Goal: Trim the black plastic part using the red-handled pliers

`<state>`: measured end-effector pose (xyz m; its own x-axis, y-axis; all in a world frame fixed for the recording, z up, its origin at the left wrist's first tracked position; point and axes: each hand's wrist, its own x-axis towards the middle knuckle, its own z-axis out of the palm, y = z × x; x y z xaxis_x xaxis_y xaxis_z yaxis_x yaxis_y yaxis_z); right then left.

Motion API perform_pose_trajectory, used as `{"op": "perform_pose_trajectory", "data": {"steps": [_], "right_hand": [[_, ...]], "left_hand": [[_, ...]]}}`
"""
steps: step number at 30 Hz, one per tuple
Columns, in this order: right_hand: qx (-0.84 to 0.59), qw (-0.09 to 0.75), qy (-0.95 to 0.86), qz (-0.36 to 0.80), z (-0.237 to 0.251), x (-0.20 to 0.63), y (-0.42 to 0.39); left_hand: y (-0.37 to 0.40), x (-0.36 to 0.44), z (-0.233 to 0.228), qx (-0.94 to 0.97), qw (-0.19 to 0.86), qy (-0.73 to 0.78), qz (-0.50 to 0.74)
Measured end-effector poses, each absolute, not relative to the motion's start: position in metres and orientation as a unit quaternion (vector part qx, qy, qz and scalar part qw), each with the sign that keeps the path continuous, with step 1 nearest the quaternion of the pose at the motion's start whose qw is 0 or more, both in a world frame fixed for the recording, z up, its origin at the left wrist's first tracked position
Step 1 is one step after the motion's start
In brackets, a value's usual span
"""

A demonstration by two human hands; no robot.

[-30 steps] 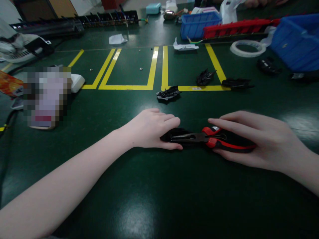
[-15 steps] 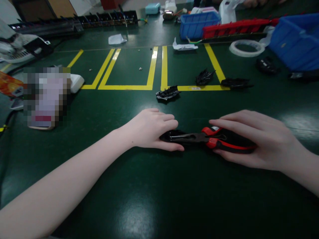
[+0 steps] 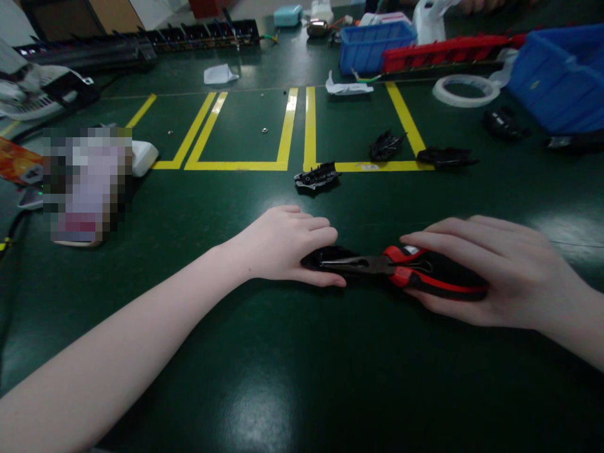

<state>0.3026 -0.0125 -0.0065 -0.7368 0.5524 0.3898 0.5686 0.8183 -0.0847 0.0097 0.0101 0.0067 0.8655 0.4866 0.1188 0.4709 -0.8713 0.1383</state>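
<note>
My left hand is closed around a black plastic part on the green table, thumb on its near side and fingers on the far side. Red-and-black needle-nose pliers lie in my right hand, which grips the handles. Their jaws point left and reach over the black part, the tips close to my left thumb and fingers. What the tips pinch, if anything, is too small to tell. Just beyond my left hand sits another black part with a silvery edge.
More black parts lie around the yellow tape lines. A tape roll and a blue bin stand at the right, a smaller blue bin farther back. At the left are a blurred-out object and a white fan-like device.
The pliers' handles and my right hand have shifted slightly toward me and tilted, while the jaw tips stay at the black part. My left hand holds almost still.
</note>
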Motion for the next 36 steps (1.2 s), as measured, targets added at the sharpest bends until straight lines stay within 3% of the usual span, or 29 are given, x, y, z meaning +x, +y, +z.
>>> {"op": "perform_pose_trajectory", "data": {"steps": [36], "right_hand": [[-0.321, 0.202, -0.925, 0.007, -0.0046, 0.3001, -0.0134]], "left_hand": [[0.0077, 0.0096, 0.0069, 0.961, 0.022, 0.265, 0.071]]}}
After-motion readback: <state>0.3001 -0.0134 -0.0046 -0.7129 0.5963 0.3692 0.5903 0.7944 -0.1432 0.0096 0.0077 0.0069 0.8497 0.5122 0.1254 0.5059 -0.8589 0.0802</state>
